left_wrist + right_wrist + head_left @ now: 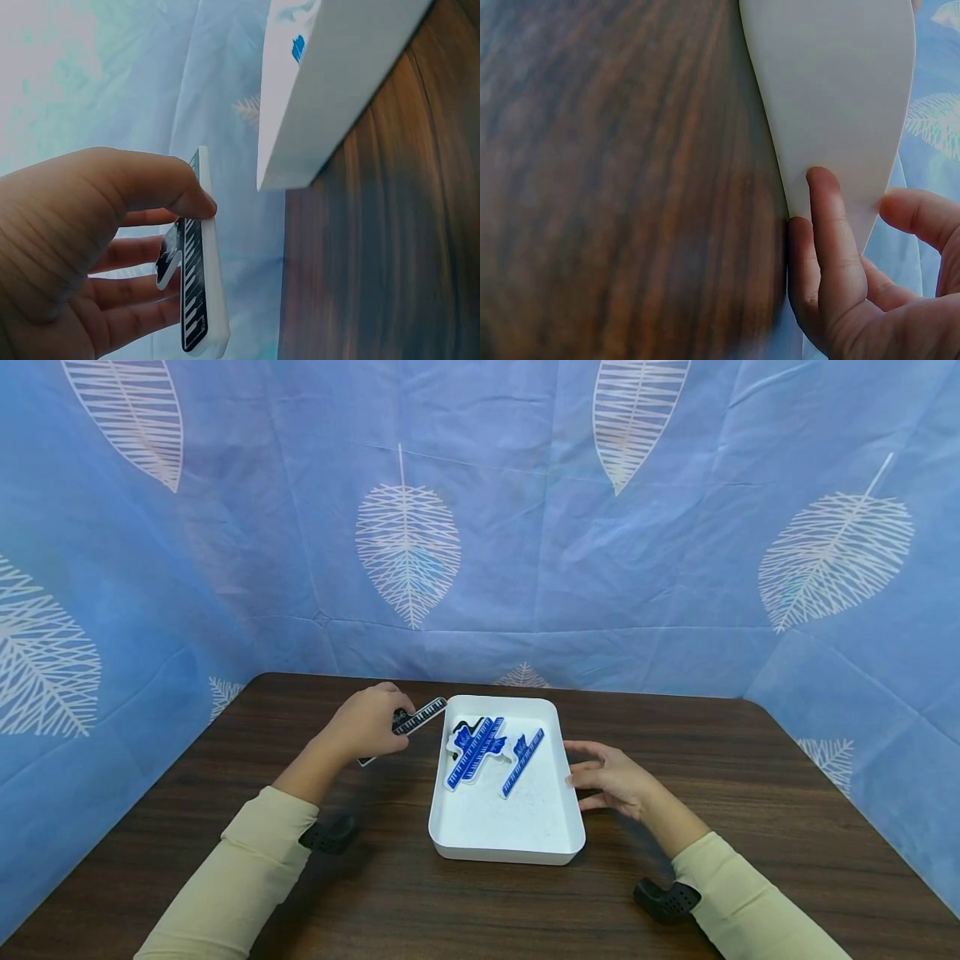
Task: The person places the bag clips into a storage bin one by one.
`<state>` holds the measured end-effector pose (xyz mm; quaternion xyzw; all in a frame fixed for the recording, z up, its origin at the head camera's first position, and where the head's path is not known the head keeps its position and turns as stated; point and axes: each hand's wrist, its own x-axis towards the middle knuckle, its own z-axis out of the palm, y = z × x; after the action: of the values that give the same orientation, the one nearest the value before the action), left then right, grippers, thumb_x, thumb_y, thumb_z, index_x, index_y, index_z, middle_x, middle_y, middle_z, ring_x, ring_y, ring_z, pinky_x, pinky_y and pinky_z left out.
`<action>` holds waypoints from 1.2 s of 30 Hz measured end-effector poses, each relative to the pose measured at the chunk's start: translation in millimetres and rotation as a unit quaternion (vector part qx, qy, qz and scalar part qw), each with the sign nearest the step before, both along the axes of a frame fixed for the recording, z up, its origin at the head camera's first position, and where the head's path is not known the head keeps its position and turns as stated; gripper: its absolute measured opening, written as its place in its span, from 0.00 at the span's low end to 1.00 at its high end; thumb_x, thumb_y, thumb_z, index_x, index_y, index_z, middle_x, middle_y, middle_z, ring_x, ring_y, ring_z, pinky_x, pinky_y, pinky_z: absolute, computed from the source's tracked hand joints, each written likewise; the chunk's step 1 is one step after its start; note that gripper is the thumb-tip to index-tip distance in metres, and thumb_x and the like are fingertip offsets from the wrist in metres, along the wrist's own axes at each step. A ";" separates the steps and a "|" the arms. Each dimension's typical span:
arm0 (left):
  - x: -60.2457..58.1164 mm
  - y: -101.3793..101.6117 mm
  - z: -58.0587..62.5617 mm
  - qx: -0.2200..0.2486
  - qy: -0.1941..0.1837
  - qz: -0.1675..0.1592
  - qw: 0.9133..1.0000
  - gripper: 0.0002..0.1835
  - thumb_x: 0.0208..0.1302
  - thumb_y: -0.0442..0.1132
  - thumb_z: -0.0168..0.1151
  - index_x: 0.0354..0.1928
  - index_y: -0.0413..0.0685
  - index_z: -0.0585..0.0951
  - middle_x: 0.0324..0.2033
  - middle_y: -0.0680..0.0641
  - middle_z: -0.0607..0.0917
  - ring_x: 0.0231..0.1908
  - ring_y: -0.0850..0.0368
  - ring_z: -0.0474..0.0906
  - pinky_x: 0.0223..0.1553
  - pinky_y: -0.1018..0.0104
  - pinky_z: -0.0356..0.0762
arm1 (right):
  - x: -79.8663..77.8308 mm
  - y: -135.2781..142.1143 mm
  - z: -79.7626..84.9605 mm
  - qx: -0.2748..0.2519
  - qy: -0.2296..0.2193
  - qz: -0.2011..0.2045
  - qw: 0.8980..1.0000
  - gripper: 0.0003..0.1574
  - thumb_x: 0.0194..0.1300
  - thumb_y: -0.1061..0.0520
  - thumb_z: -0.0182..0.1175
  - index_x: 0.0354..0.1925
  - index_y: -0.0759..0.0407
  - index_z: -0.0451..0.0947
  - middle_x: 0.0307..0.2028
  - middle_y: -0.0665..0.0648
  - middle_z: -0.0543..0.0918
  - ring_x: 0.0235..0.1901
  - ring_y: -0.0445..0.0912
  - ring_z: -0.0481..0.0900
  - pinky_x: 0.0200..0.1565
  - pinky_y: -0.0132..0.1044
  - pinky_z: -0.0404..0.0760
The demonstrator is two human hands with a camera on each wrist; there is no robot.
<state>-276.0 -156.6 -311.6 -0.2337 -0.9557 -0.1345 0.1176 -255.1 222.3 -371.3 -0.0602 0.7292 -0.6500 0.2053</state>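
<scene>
My left hand (370,724) pinches a black clip (422,716) with a white piano-key pattern, just left of the white tray. In the left wrist view, the thumb presses on the long bar of this black clip (195,300), with the fingers behind it. Inside the white tray (510,847) lie several blue piano-key clips (522,764), and some black shows beneath the ones on the left. My right hand (611,778) touches the tray's right outer side with loosely bent fingers. Up close, its fingertips rest against the white wall (832,97) and near the rim.
The tray stands on a dark wooden table (720,760), towards its far edge. Behind and on both sides hangs a blue cloth (510,560) with white leaf prints. Each wrist bears a black device, one (330,835) on the left and one (666,900) on the right.
</scene>
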 end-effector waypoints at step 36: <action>-23.2 92.1 1.2 -0.116 -0.064 -0.034 0.991 0.21 0.51 0.44 0.74 0.49 0.50 0.85 0.44 0.50 0.81 0.41 0.57 0.77 0.46 0.59 0.79 | -0.9 -1.0 -0.9 -0.003 -0.001 -0.006 1.000 0.49 0.62 0.67 0.62 0.74 0.65 0.49 0.57 0.74 0.74 0.44 0.56 0.83 0.42 0.51 0.83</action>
<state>-299.2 -64.5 -310.4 -0.2691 -0.9619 -0.0411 0.0240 -256.0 221.3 -372.2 -0.0555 0.7275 -0.6534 0.2019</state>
